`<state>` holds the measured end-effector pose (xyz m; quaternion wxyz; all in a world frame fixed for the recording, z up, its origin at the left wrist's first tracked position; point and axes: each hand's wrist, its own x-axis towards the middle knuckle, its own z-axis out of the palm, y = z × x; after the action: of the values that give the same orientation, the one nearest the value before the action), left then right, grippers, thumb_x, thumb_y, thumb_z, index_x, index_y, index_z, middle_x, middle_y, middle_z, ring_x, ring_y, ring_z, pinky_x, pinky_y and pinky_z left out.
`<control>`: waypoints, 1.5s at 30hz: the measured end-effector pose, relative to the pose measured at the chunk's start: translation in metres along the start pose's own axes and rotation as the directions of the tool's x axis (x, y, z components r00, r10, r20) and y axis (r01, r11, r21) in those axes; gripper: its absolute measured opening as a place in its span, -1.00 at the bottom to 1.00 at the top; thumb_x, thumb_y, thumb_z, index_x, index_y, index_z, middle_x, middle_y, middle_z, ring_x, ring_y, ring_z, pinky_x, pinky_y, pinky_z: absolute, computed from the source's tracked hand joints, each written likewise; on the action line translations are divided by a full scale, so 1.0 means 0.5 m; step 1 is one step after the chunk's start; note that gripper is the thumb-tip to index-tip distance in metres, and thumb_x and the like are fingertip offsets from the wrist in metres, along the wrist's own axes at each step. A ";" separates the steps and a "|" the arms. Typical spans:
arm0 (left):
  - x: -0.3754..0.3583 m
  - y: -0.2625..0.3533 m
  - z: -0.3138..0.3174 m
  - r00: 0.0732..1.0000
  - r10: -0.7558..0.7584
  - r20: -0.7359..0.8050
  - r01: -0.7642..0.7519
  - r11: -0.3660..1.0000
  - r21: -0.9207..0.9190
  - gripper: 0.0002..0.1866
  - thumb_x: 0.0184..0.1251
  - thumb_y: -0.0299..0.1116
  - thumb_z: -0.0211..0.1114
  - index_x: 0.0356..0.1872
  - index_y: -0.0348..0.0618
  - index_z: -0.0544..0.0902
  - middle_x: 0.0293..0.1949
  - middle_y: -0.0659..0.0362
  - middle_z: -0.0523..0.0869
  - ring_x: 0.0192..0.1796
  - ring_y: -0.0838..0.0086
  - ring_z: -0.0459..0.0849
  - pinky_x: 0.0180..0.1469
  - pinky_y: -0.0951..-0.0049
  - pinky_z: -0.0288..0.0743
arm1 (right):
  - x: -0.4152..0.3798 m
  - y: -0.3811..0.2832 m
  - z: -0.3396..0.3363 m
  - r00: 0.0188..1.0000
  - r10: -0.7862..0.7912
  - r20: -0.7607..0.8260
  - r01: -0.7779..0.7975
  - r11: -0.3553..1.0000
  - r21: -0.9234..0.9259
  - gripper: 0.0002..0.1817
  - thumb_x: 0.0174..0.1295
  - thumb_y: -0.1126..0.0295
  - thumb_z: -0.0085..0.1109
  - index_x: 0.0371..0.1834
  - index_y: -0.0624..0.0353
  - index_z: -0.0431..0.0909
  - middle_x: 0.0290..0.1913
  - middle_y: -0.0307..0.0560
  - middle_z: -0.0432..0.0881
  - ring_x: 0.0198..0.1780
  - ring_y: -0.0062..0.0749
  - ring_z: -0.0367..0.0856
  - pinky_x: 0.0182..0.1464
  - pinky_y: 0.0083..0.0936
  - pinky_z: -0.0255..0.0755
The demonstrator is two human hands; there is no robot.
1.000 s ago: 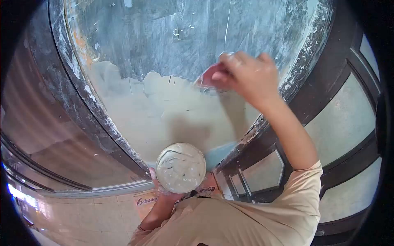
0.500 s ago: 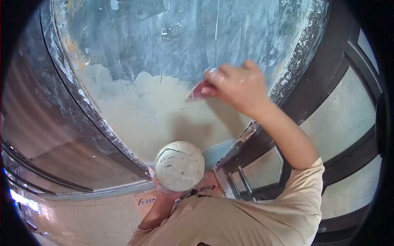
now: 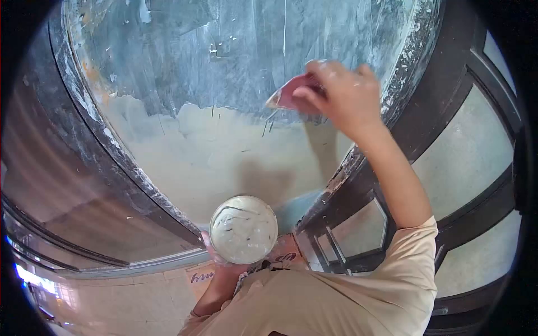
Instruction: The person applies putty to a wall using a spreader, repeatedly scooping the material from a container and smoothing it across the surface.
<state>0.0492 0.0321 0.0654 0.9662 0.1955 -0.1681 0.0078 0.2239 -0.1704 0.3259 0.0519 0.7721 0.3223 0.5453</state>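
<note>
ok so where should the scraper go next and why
Probably a short sideways stroke along the top edge of the pale putty. The right hand holds the red scraper right at that ragged edge, with bare blue-grey wall above. The left hand holds the putty tub below.

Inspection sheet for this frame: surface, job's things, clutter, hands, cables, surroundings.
Surface: wall panel, bare blue-grey above, pale putty coat over the lower part.
Job's things: red scraper pressed to the panel at the coat's upper edge; round container of whitish putty.
Clutter: nothing seen.
Hands: right hand grips the scraper; left hand holds the container from below.
Cables: nothing seen.
Surroundings: dark frame with frosted panes on the right; tiled floor below.
</note>
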 end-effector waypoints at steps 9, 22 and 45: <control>-0.005 -0.005 0.011 0.990 -0.112 -0.088 0.073 0.928 -0.364 -0.05 0.16 0.53 -0.38 0.45 0.10 0.10 0.41 0.05 0.25 0.38 0.03 0.30 0.35 -0.15 0.22 | -0.027 -0.008 0.013 0.988 -0.132 0.087 0.133 0.991 -0.009 -0.67 0.05 -0.08 0.27 -0.31 -0.13 0.55 -0.48 -0.38 0.55 -0.52 -0.46 0.53 -0.33 -0.42 0.22; -0.005 -0.008 0.001 0.973 -0.168 -0.155 0.118 0.950 -0.288 0.08 0.04 0.65 -0.32 0.46 0.06 0.14 0.42 0.01 0.24 0.39 -0.01 0.29 0.34 -0.15 0.25 | -0.026 0.023 -0.014 0.998 0.059 0.007 -0.059 0.998 -0.010 -0.65 0.08 -0.09 0.22 -0.24 -0.12 0.55 -0.48 -0.31 0.57 -0.52 -0.39 0.56 -0.31 -0.36 0.27; -0.001 -0.009 0.000 0.944 -0.155 -0.291 0.154 0.988 -0.029 0.06 0.02 0.65 -0.29 0.45 0.13 0.17 0.41 0.08 0.27 0.39 0.02 0.29 0.34 -0.14 0.23 | -0.081 0.042 -0.011 0.964 0.266 0.007 -0.266 0.963 0.043 -0.64 0.12 -0.07 0.21 -0.20 -0.10 0.58 -0.41 -0.29 0.61 -0.42 -0.33 0.59 -0.27 -0.30 0.29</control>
<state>0.0489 0.0280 0.0633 0.9786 0.2018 -0.0076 -0.0397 0.2201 -0.2111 0.3044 -0.0383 0.8096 0.2274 0.5397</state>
